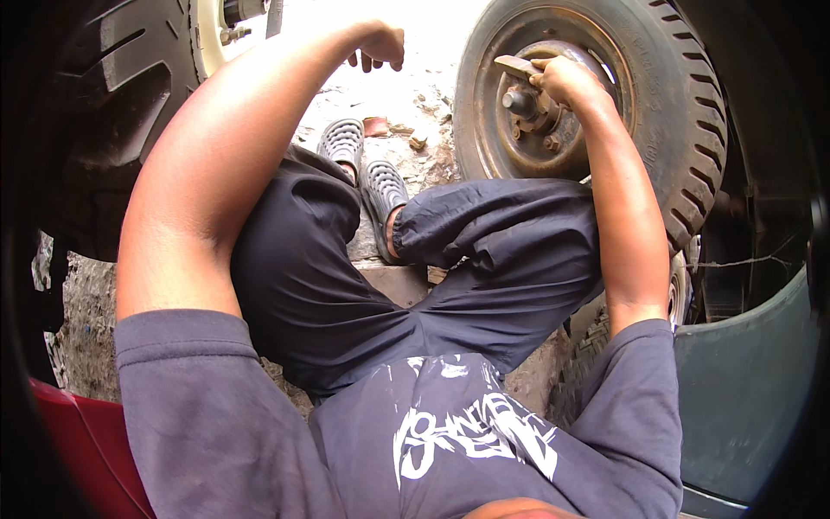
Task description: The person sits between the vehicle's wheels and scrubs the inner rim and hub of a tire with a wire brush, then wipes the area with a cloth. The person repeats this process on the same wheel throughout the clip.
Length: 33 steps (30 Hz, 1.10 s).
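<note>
My right hand (560,80) grips a short, flat tan-grey tool (517,66) just above the hub (521,104) of a rusty steel wheel (510,147) with a worn black tire (647,130), at the upper right; I cannot make out the tool's kind. My left hand (378,48) hangs in the air at the top middle, fingers loosely apart and slightly bent, nothing visible in it. A threaded stub and nuts show at the hub, partly behind the tool and my hand.
At the upper left stand a large treaded tire (121,78) and a cream rim (210,35). My sandalled feet (363,173) rest on rough ground with a small reddish piece (375,127). A red panel (73,437) is at lower left, a grey-green panel (743,389) at right.
</note>
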Each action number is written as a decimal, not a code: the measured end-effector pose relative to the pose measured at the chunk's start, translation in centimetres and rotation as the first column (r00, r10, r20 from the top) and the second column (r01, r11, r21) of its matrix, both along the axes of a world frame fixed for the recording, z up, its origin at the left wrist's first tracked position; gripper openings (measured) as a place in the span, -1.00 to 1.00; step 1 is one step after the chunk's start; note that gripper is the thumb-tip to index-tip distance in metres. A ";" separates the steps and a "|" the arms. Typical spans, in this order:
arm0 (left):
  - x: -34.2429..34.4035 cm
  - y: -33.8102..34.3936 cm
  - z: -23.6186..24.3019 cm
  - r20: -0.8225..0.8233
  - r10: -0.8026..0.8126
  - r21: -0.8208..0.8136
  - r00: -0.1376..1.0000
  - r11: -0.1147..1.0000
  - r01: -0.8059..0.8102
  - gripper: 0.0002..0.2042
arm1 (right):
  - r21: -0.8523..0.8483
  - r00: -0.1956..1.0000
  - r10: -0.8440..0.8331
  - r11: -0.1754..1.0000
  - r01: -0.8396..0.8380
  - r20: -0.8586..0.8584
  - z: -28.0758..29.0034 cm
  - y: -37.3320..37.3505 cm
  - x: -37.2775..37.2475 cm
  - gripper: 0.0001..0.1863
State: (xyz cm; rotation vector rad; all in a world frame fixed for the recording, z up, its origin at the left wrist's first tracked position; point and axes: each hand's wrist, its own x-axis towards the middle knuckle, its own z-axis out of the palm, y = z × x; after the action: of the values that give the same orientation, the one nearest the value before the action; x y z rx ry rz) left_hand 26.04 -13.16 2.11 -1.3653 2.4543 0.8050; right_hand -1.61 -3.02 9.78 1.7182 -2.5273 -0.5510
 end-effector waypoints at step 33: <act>-1.2 0.3 -0.4 0.056 -0.031 0.007 0.998 0.999 0.031 -0.54 | 0.074 0.976 0.124 0.991 -0.112 -0.177 -1.0 0.7 1.4 -0.51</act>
State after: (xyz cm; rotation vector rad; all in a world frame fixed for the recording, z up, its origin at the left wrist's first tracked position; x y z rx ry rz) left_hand 24.85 -12.84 1.70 -1.3256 2.4226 0.7563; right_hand -0.26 -2.28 8.75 1.7372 -2.2914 -0.7501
